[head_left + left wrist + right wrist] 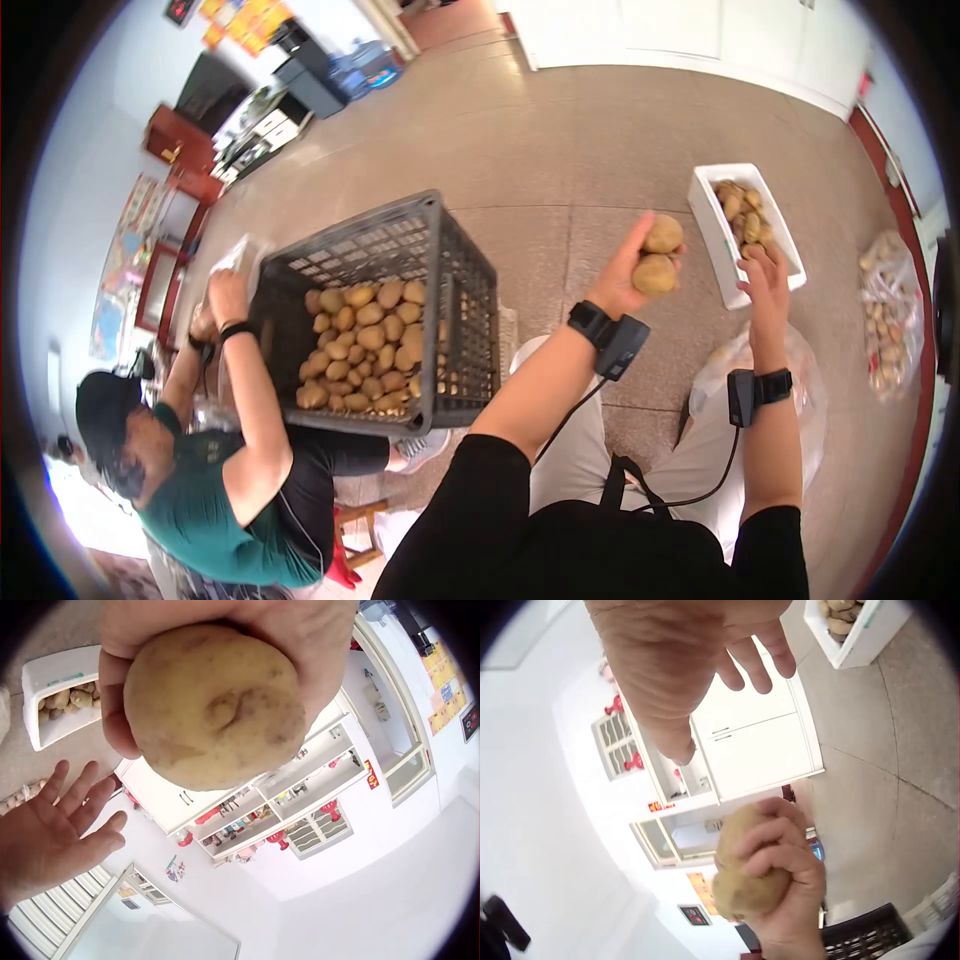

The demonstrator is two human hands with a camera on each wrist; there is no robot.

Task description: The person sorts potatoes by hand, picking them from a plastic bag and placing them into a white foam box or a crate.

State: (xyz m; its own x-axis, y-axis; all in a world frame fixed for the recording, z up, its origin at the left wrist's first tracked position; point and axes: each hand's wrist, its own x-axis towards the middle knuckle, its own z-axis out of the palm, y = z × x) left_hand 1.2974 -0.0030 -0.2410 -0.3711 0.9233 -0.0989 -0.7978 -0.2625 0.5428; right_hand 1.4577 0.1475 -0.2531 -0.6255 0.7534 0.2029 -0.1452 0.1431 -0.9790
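In the head view my left hand is raised over the floor, its fingers curled round two potatoes, an upper potato and a lower potato. One large potato fills much of the left wrist view, with a dark dent on its skin. My right hand holds nothing; its fingers are spread and slightly bent. It overlaps the near end of a white foam box in the head view. Several potatoes lie inside that box.
A black plastic crate with many potatoes stands left of my arms. Another person sits beyond it, hands by a plastic bag. A bag of potatoes lies at far right; another plastic bag is beside my leg.
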